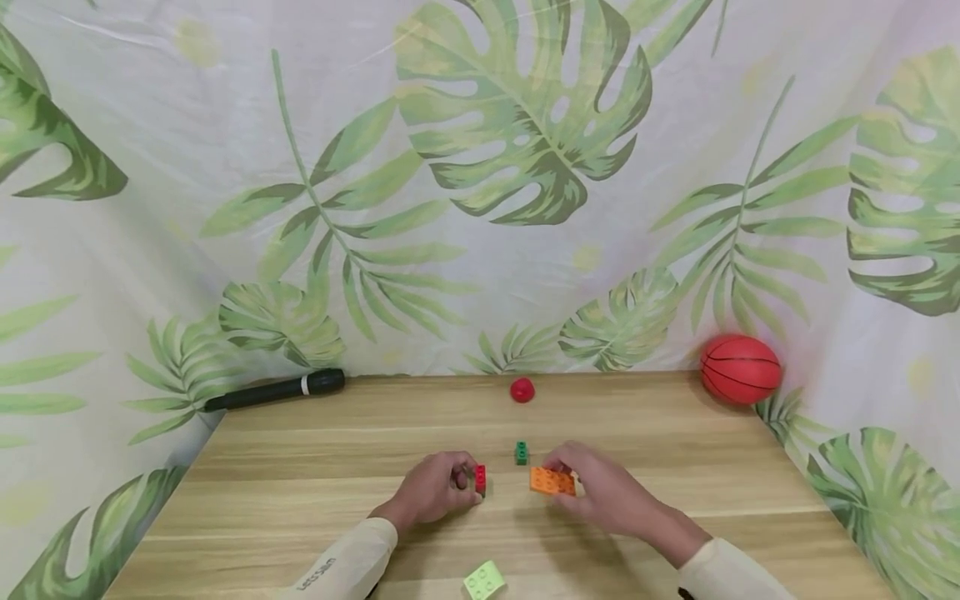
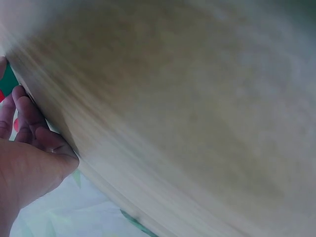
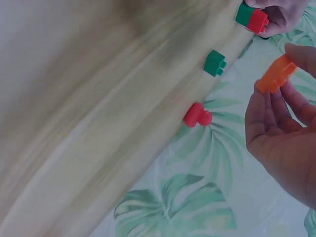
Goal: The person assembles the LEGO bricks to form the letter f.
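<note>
My left hand point(image 1: 444, 489) pinches a small stack between thumb and fingers, a red toy brick point(image 1: 481, 479) on top of a green brick point(image 3: 244, 14). The stack stands at the tabletop in the right wrist view. With thumb and fingertips my right hand point(image 1: 600, 492) holds an orange studded brick point(image 1: 552, 481), raised over the table and to the right of the stack. Between the hands and farther back, another green brick point(image 1: 521, 452) sits alone on the wood. Nearer the front lies a light green brick point(image 1: 484, 580) with studs facing up.
A small rounded red object point(image 1: 522, 389) stands by the table's back edge. At the back right corner rests a red basketball point(image 1: 741, 369). A black stick-shaped thing with a white band point(image 1: 277, 390) lies at the back left. Leaf-patterned cloth point(image 1: 495, 275) hangs behind the wooden table point(image 1: 315, 450).
</note>
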Action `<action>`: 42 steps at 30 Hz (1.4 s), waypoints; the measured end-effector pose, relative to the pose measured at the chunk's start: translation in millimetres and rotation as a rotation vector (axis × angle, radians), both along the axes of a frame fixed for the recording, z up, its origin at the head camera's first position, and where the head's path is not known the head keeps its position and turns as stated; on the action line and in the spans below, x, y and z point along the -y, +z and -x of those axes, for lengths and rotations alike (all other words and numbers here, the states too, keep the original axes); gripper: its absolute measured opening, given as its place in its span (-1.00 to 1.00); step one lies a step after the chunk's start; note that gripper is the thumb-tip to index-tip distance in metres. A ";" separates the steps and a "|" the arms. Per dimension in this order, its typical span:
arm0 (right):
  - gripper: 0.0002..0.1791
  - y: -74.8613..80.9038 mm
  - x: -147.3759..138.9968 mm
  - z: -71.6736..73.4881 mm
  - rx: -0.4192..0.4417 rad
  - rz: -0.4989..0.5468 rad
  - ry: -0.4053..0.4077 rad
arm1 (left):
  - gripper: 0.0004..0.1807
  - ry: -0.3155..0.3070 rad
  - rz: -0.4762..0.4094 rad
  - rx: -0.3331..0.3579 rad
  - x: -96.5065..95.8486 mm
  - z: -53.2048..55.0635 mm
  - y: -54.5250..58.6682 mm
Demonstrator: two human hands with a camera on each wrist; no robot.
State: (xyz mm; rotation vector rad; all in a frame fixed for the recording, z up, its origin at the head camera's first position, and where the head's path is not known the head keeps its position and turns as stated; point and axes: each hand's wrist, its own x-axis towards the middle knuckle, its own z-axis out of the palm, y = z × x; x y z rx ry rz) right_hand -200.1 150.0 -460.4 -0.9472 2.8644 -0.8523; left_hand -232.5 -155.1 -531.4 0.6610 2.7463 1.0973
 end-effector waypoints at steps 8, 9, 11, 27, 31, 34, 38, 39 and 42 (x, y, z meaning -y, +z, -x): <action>-0.60 -7.1 41.3 30.7 -0.010 0.025 -0.004 | -0.69 -0.001 -0.005 0.004 0.0 1.8 1.0; -0.60 -8.4 45.7 33.3 -0.007 0.036 0.005 | -0.70 -0.002 -0.006 0.005 0.0 2.1 1.1; -0.60 -10.8 53.5 37.5 0.001 0.045 0.026 | -0.71 -0.003 -0.009 0.006 0.2 2.4 1.2; -0.63 -31.6 89.7 44.6 0.008 0.004 0.084 | -0.73 -0.004 0.011 -0.006 1.1 1.8 2.9; -0.62 -33.2 90.2 45.2 -0.001 0.003 0.087 | -0.72 -0.001 0.015 0.006 1.2 2.2 2.9; -0.63 -32.8 90.6 45.4 -0.002 0.009 0.090 | -0.72 0.000 0.018 0.008 1.1 2.2 2.8; -0.64 -31.9 92.0 45.9 0.009 0.013 0.075 | -0.71 -0.002 0.012 0.007 0.4 1.8 3.5; -0.65 -31.5 92.4 46.0 0.018 0.013 0.065 | -0.71 -0.002 0.011 0.006 0.5 1.7 3.8; -0.67 -29.4 93.1 46.5 0.049 0.020 0.042 | -0.70 0.002 0.007 0.006 0.5 1.9 4.3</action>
